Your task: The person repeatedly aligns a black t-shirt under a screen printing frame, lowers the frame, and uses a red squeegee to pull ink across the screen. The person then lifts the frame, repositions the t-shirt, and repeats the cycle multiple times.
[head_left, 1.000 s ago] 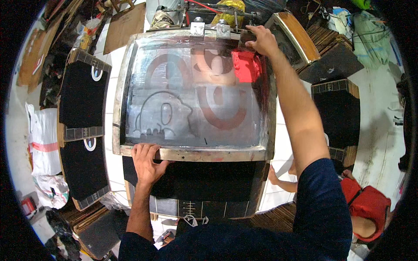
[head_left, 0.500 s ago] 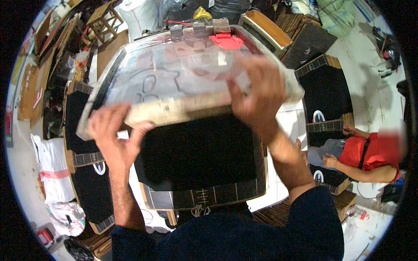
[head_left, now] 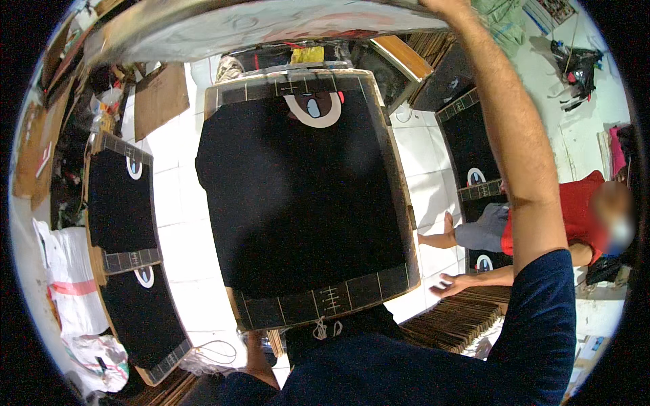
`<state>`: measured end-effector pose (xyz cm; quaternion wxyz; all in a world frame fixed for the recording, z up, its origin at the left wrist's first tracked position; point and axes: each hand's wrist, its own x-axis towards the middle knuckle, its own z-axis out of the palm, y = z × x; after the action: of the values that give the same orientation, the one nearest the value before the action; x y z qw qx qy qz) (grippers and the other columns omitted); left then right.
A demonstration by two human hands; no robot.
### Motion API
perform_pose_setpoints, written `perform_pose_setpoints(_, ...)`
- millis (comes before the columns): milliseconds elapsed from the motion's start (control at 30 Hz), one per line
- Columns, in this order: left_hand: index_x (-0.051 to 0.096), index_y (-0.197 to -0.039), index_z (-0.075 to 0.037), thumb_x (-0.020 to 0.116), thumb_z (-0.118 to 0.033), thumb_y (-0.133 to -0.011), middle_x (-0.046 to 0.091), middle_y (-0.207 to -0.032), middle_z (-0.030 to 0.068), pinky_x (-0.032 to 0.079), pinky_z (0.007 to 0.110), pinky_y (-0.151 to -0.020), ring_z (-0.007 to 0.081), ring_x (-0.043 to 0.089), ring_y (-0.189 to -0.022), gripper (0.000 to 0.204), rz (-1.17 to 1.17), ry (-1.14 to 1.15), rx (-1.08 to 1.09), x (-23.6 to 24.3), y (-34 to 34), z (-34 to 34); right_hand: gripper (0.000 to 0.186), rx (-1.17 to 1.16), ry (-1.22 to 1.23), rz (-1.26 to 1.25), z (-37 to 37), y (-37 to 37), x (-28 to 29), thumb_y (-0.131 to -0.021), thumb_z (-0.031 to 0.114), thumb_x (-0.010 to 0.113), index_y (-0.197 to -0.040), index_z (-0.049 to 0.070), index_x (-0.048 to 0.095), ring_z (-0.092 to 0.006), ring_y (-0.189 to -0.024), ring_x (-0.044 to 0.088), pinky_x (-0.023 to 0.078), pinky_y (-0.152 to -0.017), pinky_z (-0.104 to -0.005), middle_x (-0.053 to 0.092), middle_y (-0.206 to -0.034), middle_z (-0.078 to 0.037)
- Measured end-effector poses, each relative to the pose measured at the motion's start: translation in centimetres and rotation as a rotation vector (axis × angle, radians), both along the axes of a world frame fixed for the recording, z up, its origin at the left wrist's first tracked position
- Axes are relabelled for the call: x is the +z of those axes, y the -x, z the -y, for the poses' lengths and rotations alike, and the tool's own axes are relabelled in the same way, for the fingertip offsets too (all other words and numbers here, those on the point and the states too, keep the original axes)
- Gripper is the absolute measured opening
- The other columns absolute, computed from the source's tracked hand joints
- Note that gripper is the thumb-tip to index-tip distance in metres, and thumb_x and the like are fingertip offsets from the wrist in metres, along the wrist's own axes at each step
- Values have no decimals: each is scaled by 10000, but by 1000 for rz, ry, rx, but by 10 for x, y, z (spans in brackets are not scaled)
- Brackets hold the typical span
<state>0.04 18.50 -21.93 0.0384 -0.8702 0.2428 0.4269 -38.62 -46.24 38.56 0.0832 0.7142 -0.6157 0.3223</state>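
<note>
Your flat black fabric piece (head_left: 298,203) bears a cream-ringed eye print (head_left: 313,107) near its far edge; your paint-smeared grey framed screen (head_left: 264,30) stands tilted, clear of it.

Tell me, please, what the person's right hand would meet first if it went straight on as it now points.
Probably the raised screen frame; the right hand overlaps its edge. The picture's border cuts the hand off, so depth and contact are unclear.

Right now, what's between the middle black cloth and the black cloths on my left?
The head view shows mainly white tiled floor between the middle black cloth and the left black cloths.
</note>
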Motion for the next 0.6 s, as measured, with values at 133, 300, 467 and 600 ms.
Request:
perform_pose_setpoints(133, 753, -974, -31, 523, -273, -1012, 744, -917, 220, 552, 538, -774, 424, 712, -829, 336, 22, 161, 181, 10, 54, -10, 571, 34, 35, -6, 22, -2, 10, -970, 560, 545, -1079, 44, 765, -342, -968, 723, 523, -878, -416, 756, -1014, -203)
perform_pose_setpoints(300, 752, -970, -36, 529, -280, -1007, 744, -912, 214, 556, 525, -765, 413, 712, -817, 332, 71, 285, 304, 26, 80, -8, 542, 43, 33, -17, 34, 3, 8, -948, 548, 555, -1055, 70, 786, -308, -942, 728, 521, -858, -390, 772, -1012, -166)
perform_pose_setpoints(467, 751, -966, -41, 535, -287, -1002, 743, -908, 207, 560, 513, -756, 402, 711, -805, 329, 109, 365, 357, 17, 89, -19, 537, 29, 26, -24, 35, 7, 4, -945, 528, 550, -1050, 56, 785, -308, -964, 725, 516, -871, -390, 775, -1025, -164)
perform_pose_setpoints(600, 750, -962, -45, 540, -292, -998, 743, -904, 201, 564, 502, -748, 393, 711, -795, 326, 182, 471, 334, 3, 78, -23, 539, 48, -5, 21, 28, 1, 5, -955, 526, 548, -1058, 52, 783, -310, -961, 724, 515, -874, -388, 774, -1028, -170)
